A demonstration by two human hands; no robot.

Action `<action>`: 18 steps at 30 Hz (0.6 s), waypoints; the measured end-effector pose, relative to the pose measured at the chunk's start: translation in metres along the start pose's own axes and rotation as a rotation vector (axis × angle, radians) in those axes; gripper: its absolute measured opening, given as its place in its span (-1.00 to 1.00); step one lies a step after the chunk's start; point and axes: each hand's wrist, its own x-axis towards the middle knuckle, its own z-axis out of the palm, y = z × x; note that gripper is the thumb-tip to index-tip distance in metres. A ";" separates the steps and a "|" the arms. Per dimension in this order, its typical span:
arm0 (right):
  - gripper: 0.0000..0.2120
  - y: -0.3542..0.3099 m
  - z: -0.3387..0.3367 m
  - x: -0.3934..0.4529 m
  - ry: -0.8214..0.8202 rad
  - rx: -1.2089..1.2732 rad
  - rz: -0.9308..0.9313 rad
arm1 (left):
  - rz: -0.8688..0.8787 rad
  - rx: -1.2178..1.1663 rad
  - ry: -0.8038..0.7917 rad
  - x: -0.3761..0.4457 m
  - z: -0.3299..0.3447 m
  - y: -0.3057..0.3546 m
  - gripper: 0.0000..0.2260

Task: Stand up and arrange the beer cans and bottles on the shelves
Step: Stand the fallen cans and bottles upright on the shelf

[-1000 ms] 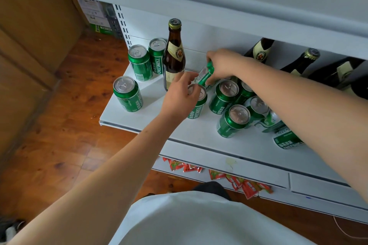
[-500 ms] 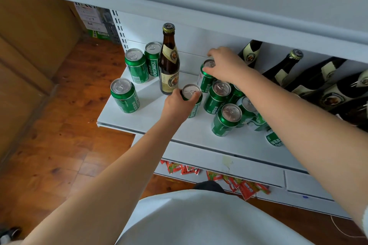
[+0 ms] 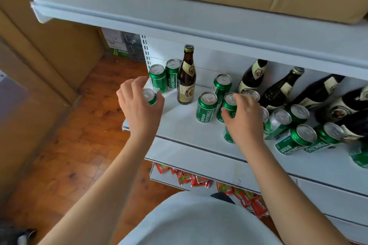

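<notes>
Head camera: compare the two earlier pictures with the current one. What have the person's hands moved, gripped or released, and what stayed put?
The left hand let go of the middle can and moved left to the can at the shelf's left edge, fingers spread over it. The right hand released the back can, now upright, and dropped to a nearer can. The upright bottle and leaning bottles stayed.

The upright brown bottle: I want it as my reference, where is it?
The upright brown bottle stands left of centre on the shelf, beside two green cans.

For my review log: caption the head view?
Left hand over a green can, right hand among cans beside one upright bottle.
</notes>
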 end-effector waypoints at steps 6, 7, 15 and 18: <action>-0.41 0.027 0.008 -0.036 -0.187 -0.103 0.165 | -0.493 -0.258 -0.432 0.006 0.030 -0.046 -0.21; -0.41 0.029 0.008 -0.039 -0.188 -0.087 0.158 | -0.481 -0.261 -0.424 0.004 0.033 -0.047 -0.29; -0.41 0.036 0.010 -0.044 -0.134 0.011 0.147 | -0.417 -0.277 -0.540 -0.007 0.048 -0.014 -0.42; -0.40 0.037 0.009 -0.044 -0.140 -0.011 0.163 | -0.391 -0.305 -0.571 -0.012 0.056 -0.005 -0.42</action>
